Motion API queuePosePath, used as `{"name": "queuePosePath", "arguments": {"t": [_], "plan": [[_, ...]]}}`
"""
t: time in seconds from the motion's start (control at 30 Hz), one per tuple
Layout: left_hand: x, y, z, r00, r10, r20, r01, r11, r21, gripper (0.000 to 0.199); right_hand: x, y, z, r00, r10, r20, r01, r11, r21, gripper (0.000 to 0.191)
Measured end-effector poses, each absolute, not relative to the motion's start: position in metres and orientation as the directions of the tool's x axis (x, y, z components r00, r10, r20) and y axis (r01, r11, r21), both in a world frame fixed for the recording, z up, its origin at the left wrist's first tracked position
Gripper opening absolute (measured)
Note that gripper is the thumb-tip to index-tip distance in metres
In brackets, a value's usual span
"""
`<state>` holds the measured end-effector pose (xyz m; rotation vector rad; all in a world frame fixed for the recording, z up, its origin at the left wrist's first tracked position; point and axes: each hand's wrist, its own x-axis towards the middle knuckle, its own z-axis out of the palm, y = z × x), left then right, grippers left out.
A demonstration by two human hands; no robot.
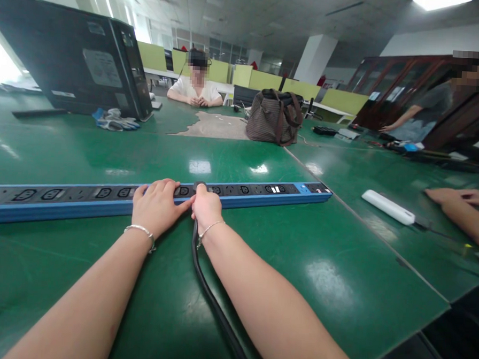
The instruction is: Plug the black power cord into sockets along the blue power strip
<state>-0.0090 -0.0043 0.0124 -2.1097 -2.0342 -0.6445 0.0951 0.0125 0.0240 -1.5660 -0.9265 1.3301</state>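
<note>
Head view: across the middle of the frame, a blue strip (pixel 113 208) lying on the green table (pixel 84 155), running from the left edge to right of centre, black socket face upward. Just left of centre, the left hand (pixel 158 201) laid over the strip, fingers spread and slightly bent on top, thumb stretched toward the other hand. At centre, the right hand (pixel 207 205) closed around a black plug (pixel 198 184), gripping it right at the strip. Cannot tell whether seated in a socket: contact end hidden. From under the right hand, a black cord (pixel 207 280) running down to the bottom of the frame, beside the right forearm.

Upper left, a black computer (pixel 81 58), with gloves (pixel 116 120) just beside its base. Upper centre, a seated person (pixel 196 90), hands together, and a brown bag (pixel 273 117) to the right. Toward the right edge, a white bar (pixel 388 207) near a co-worker's hands (pixel 443 196). Upper right, a standing person (pixel 422 111) before a dark cabinet (pixel 389 80).
</note>
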Motion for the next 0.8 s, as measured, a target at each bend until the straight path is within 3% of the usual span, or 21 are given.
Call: {"name": "queuePosePath", "arguments": {"t": [0.17,0.8], "plan": [[-0.008,-0.005,0.014,-0.018,0.925,0.379,0.977,-0.065,0.204,0.056,0.095,0.015,0.033,0.105,0.917,-0.383,-0.061,-0.379,-0.923,0.04],[-0.011,-0.002,0.01,-0.015,0.922,0.386,0.979,-0.066,0.195,0.059,0.106,0.018,0.023,0.028,0.938,-0.346,-0.021,-0.346,-0.938,0.045]]}}
